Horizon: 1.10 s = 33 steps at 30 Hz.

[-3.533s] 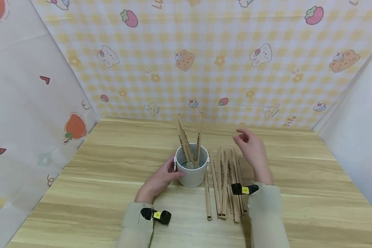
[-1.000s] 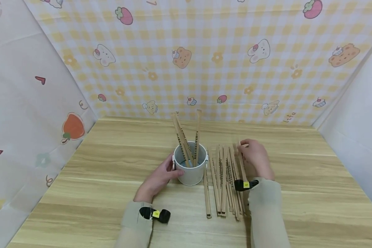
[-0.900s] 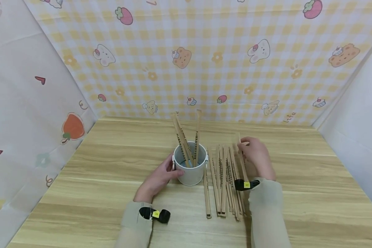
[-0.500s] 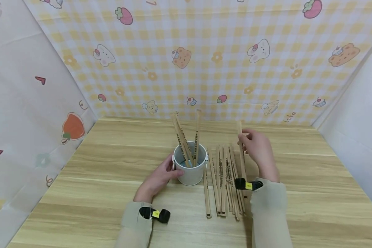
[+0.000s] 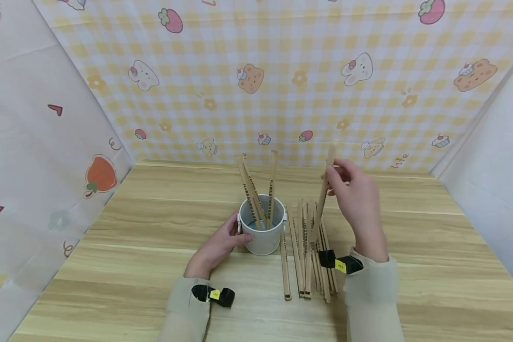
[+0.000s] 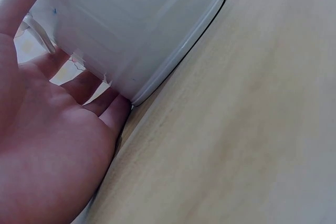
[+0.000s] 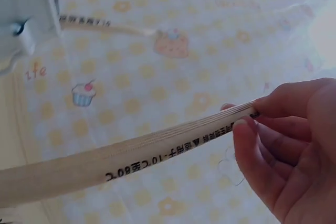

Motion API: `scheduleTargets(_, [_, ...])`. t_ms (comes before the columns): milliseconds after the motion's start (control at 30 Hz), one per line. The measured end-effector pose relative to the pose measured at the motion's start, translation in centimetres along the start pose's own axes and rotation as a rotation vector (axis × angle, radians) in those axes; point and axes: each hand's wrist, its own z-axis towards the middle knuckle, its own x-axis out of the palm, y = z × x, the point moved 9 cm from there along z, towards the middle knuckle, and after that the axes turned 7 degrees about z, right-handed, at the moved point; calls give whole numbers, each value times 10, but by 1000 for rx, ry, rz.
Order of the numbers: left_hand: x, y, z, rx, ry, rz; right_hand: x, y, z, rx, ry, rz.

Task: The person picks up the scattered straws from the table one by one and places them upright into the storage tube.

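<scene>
A small white bucket [image 5: 262, 242] stands on the table with several paper-wrapped straws [image 5: 249, 194] leaning upright inside it. My left hand [image 5: 215, 247] grips its left side, thumb at the front and fingers reaching round behind; the left wrist view shows the fingers against the bucket wall [image 6: 131, 30]. Between thumb and fingers, my right hand [image 5: 356, 199] pinches a paper-wrapped straw [image 5: 323, 192] near its upper end. This straw is raised and slants down to the left over the pile. Dark print runs along its wrapper [image 7: 157, 161] in the right wrist view.
Several more wrapped straws [image 5: 305, 266] lie in a loose pile right of the bucket, roughly side by side. One straw [image 5: 286, 280] lies closest to the bucket. A yellow checked cloth [image 5: 299, 104] hangs behind the wooden table [image 5: 154, 209], with white cloth at both sides.
My right hand, bare at first, has picked a wrapped straw from the pile's right side, raised it and tilted its lower end left. My left hand stays on the bucket.
</scene>
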Motion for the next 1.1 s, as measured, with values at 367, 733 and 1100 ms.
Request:
scheduleTargets(367, [7, -19, -8, -20, 15, 11, -27, 55, -19, -198, -218, 330])
scheduleTargets(733, [0, -2, -2, 1, -2, -8, -19, 100, -36, -325, -180, 569])
scheduleTargets(1100, [1, -4, -2, 15, 13, -9, 11, 78, -27, -309, -92, 452])
